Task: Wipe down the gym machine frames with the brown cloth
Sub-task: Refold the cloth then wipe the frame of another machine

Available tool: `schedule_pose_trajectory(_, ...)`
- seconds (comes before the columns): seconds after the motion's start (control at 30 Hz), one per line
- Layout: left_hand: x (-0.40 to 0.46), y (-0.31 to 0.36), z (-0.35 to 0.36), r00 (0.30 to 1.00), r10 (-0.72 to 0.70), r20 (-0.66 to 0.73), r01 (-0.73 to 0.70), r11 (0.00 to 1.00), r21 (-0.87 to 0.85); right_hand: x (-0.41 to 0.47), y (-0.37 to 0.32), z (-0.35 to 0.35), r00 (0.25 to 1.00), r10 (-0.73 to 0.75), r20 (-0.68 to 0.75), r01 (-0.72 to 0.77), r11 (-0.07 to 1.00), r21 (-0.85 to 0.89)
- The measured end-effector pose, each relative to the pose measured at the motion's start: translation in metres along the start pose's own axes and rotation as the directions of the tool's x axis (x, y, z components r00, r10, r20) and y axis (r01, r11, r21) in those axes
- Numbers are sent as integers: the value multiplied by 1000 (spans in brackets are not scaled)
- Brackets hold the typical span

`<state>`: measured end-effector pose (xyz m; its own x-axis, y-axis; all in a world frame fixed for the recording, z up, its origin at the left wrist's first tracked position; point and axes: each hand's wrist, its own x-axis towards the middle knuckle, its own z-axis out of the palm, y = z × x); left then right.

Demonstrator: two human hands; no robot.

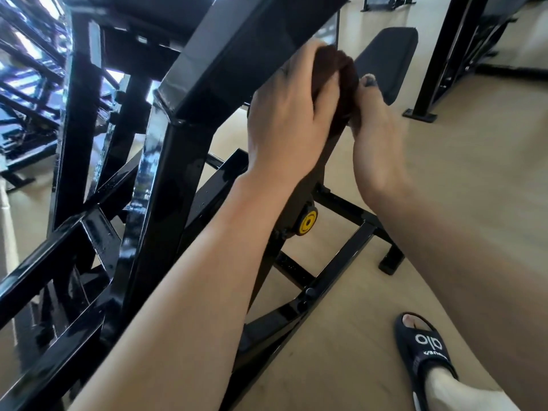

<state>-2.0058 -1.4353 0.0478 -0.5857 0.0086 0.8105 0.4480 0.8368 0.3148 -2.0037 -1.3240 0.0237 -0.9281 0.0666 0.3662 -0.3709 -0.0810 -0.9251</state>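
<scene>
One black machine frame (166,120) fills the left half of the view, its thick beams crossing and meeting at a welded corner; further dark bars show blurred behind it at the far left. Right of that corner, two bare hands meet on one brown cloth (335,81), which sits bunched against the sloping beam of the frame. The left hand (284,120) wraps over the cloth, its fingers curled round the wad and gripping it. The right hand (376,137), just right of the cloth, pinches the cloth's lower edge between thumb and fingers; one dark-painted thumbnail shows. Behind the hands, right of the frame's sloping beam, lies one black padded seat (388,60). Below the hands, on the frame's lower bars, sits one yellow round knob (307,222). One black foot of the frame rests on the tan floor (459,161). At the bottom right, well away from the frame, is one foot in a black slipper (421,351) with white letters that read "alo"; smaller writing beneath is too blurred to read.
</scene>
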Motion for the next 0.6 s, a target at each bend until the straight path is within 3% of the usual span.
schedule_pose_trajectory(0.13, -15, -15, -10, 995, -75, 61, 82, 990, -111, -1, -1, 3, 999, -19, 42, 20, 999, -27)
schedule_pose_trajectory(0.27, -37, -22, -17, 977, 143, 159, -133, 989, -70, -3, 2, 6, 998, -62, -2, 62, 998, 17)
schedule_pose_trajectory(0.33, -28, -28, -14, 975, 147, 169, -135, 988, -79, -4, 3, 9, 997, -77, -17, 78, 996, 34)
schedule_pose_trajectory(0.43, -10, -41, -7, 990, -69, 121, 83, 990, -117, -5, 6, 12, 994, -98, -52, 99, 995, 9)
schedule_pose_trajectory(0.53, 0, -56, 3, 945, -323, 47, 326, 930, -168, -6, 10, 12, 989, -134, -59, 131, 989, -63)
schedule_pose_trajectory(0.6, 2, -56, 4, 911, -412, -26, 395, 887, -241, -6, 10, 13, 986, -152, -69, 145, 985, -91)
